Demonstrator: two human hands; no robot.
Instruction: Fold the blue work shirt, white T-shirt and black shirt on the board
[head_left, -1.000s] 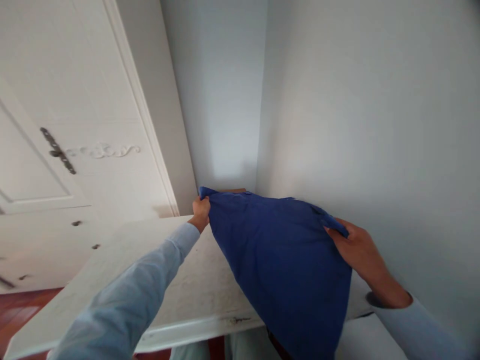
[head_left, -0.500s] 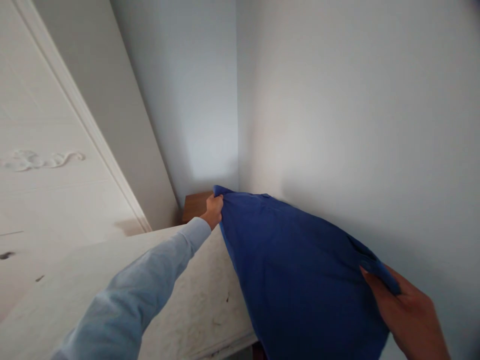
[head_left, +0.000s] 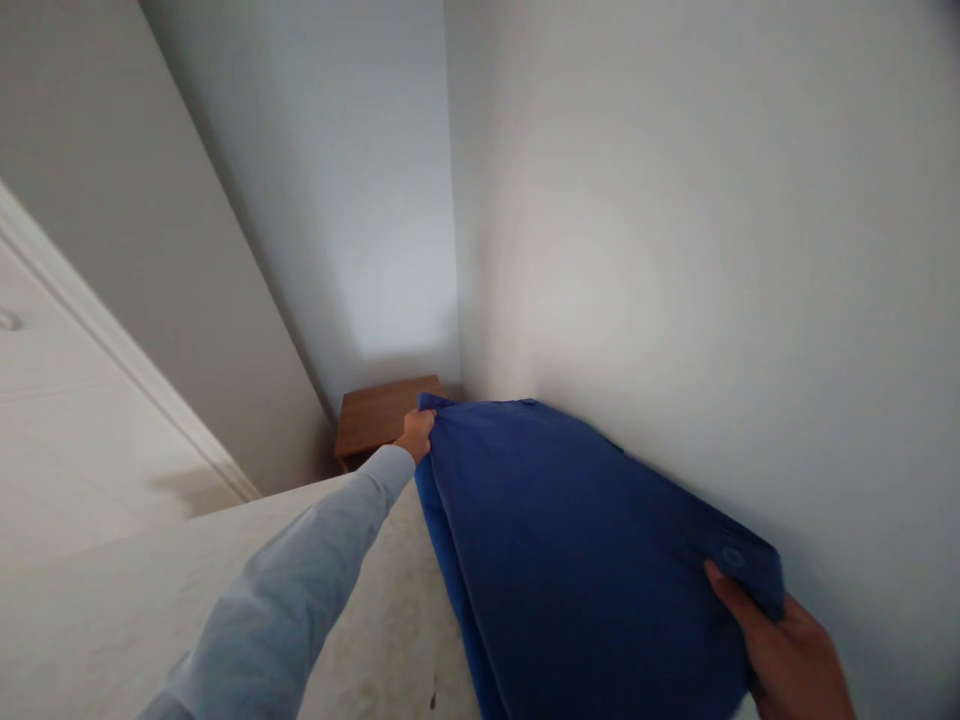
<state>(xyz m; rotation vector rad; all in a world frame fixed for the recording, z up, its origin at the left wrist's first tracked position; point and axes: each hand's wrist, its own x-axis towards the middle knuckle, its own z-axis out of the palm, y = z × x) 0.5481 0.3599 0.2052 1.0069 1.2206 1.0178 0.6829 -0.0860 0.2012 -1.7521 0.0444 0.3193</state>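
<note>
A large blue cloth (head_left: 570,550) is stretched between my two hands, close to the wall on the right. My left hand (head_left: 417,433), at the end of an outstretched arm in a light blue sleeve, is closed on its far corner. At the lower right, my right hand (head_left: 787,650) pinches the near corner, thumb on top and the other fingers hidden beneath. A faint round mark shows on the cloth beside that thumb. Along the left side, a second, brighter blue layer hangs below the upper one. The cloth's lower end runs out of view.
Under my left arm lies a pale, stained flat surface (head_left: 375,600). A brown wooden stand (head_left: 382,410) sits in the corner beyond it. A white cabinet (head_left: 82,430) rises at the left, and a plain wall (head_left: 675,250) borders the right side.
My right hand has moved slightly left and down with its corner, which now lies flatter. My left hand keeps its hold. The view has turned, showing more of the wooden stand and the lower layer.
</note>
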